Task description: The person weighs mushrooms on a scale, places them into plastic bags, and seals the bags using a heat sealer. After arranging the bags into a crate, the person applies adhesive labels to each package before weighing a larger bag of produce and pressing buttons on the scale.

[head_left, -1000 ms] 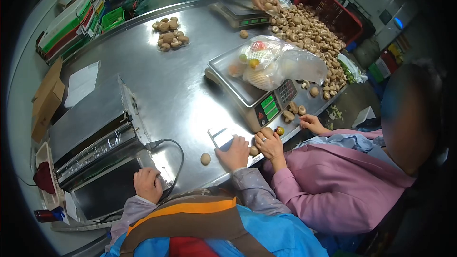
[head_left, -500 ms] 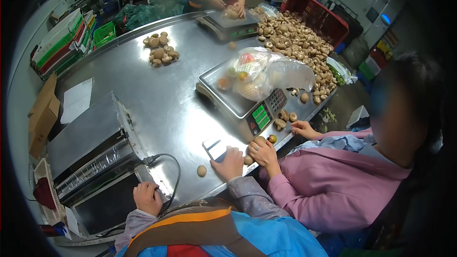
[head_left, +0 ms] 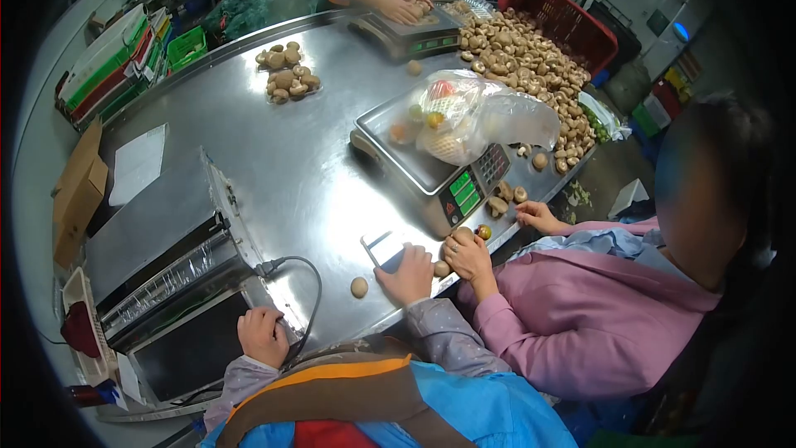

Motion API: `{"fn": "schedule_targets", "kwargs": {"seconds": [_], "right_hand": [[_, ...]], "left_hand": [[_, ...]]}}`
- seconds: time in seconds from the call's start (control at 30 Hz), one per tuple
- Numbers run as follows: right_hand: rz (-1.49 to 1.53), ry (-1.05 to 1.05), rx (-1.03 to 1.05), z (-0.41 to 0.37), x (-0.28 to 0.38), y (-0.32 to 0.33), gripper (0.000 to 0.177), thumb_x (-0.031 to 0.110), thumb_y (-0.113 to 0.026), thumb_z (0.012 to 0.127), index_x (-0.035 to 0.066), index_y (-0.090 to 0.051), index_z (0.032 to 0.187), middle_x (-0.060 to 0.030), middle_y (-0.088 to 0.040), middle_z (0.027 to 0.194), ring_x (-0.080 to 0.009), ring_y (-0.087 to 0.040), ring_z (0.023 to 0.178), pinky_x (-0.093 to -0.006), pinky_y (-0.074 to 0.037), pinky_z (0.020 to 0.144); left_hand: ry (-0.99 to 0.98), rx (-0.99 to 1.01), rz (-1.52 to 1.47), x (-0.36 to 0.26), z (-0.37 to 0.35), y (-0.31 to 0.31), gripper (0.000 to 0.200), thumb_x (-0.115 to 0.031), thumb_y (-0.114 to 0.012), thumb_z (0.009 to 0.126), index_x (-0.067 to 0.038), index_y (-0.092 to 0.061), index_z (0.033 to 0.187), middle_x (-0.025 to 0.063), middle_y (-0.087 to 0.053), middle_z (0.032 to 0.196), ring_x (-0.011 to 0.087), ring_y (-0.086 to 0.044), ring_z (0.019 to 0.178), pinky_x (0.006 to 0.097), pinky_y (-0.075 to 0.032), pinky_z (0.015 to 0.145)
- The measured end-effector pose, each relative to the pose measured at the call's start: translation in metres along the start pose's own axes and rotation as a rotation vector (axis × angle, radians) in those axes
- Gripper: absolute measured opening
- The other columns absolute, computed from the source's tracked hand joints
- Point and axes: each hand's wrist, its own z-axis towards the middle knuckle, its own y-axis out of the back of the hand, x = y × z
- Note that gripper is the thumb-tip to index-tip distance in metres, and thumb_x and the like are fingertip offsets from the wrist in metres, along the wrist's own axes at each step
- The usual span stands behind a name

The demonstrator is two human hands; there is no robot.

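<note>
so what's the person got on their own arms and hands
The left hand and right hand are bare, with no gloves. The left sleeve and right sleeve are greyish-lilac cloth with small pale dots, gathered at the wrist.

Produce packing room: scales (head_left: 431, 168), mushrooms (head_left: 522, 58)

Silver table (head_left: 274, 158), tan mushrooms (head_left: 514, 54), red crate (head_left: 572, 17)
My sleeve (head_left: 444, 332) is grey with fine dots, my apron (head_left: 497, 415) blue, banded orange and brown; my neighbour's jacket (head_left: 580, 323) is pink.
</note>
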Motion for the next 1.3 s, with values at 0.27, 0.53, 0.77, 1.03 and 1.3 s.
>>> {"fn": "schedule_targets", "kwargs": {"seconds": [0.27,0.53,0.77,1.03,1.3], "right_hand": [[-0.033,0.073,-0.086,0.0005,-0.0002,-0.0017,0.068,0.038,-0.075,0.059,0.001,-0.047,0.108,-0.0159,-0.047,0.099,-0.0333,-0.045,0.093,-0.0437,-0.038,0.077],[-0.012,0.071,-0.09,0.0016,-0.0011,-0.0025,0.065,0.036,-0.075,0.059,0.001,-0.047,0.107,-0.0158,-0.048,0.098,-0.0339,-0.046,0.09,-0.0444,-0.038,0.076],[-0.003,0.0,0.007,0.0031,0.0006,0.001,0.067,0.036,-0.072,0.061,-0.001,-0.047,0.112,-0.0167,-0.046,0.104,-0.0337,-0.043,0.098,-0.0427,-0.037,0.084],[0.007,-0.002,0.004,0.0024,0.0019,0.0021,0.067,0.036,-0.072,0.062,-0.001,-0.047,0.112,-0.0168,-0.046,0.105,-0.0339,-0.043,0.099,-0.043,-0.036,0.085],[0.004,0.0,0.005,0.0017,0.0024,0.0027,0.068,0.036,-0.072,0.062,-0.001,-0.047,0.114,-0.0168,-0.046,0.105,-0.0337,-0.043,0.1,-0.0429,-0.036,0.085]], "left_hand": [[0.002,0.008,0.006,0.0003,0.0001,-0.0001,0.021,0.001,-0.057,0.063,-0.008,-0.059,0.081,0.0079,-0.054,0.081,0.0266,-0.052,0.077,0.0374,-0.035,0.065],[0.003,-0.002,0.017,-0.0003,0.0007,0.0,0.021,0.001,-0.058,0.063,-0.009,-0.059,0.081,0.0074,-0.054,0.082,0.0263,-0.052,0.077,0.0372,-0.035,0.066],[0.009,0.007,0.022,-0.0011,0.0016,0.0007,0.023,0.001,-0.059,0.062,-0.01,-0.059,0.082,0.007,-0.054,0.082,0.0262,-0.052,0.078,0.0372,-0.035,0.066],[0.0,-0.002,0.009,-0.0023,0.0027,0.0012,0.022,0.002,-0.056,0.063,-0.008,-0.057,0.082,0.0086,-0.053,0.081,0.0275,-0.051,0.075,0.0373,-0.035,0.065],[0.008,0.003,0.015,-0.0022,0.0017,0.0011,0.022,0.002,-0.056,0.063,-0.008,-0.058,0.082,0.0091,-0.054,0.081,0.0278,-0.052,0.076,0.0374,-0.035,0.066]]}}
